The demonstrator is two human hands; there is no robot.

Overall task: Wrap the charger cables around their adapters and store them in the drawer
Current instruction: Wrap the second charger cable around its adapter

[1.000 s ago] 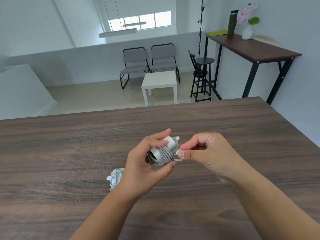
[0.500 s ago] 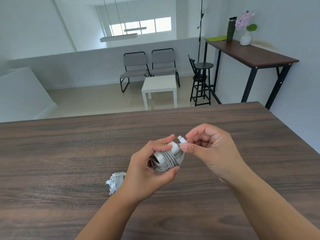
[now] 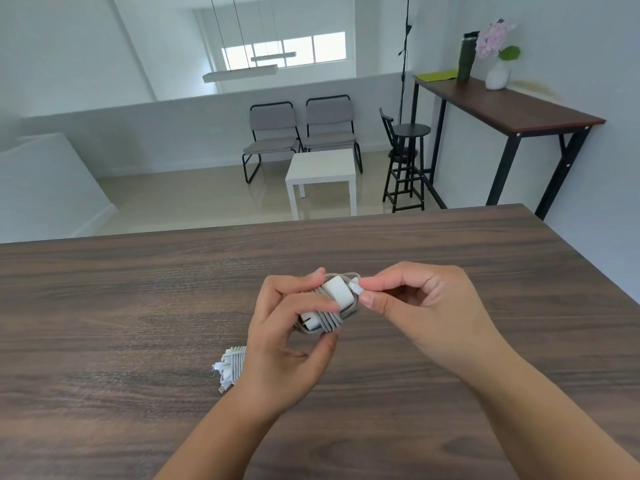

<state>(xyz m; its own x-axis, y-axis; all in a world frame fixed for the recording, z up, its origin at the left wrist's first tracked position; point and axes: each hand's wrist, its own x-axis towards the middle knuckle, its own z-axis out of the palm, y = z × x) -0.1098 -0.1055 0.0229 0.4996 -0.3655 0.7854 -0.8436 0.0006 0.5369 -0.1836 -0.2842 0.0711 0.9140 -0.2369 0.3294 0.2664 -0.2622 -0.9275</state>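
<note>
My left hand grips a white charger adapter with its grey cable wound around it several times, held just above the dark wooden table. My right hand pinches the cable's white plug end between thumb and forefinger, right beside the adapter's upper corner. A second white adapter, wound in its cable, lies on the table left of my left wrist, partly hidden by it. No drawer is in view.
Beyond the table's far edge stand a small white side table, two grey chairs and a black stool. A tall desk with a vase and bottle lines the right wall.
My right hand has carried the plug end over the adapter's upper corner. My left hand has turned the adapter, showing more of its white face. The view tilted slightly.
</note>
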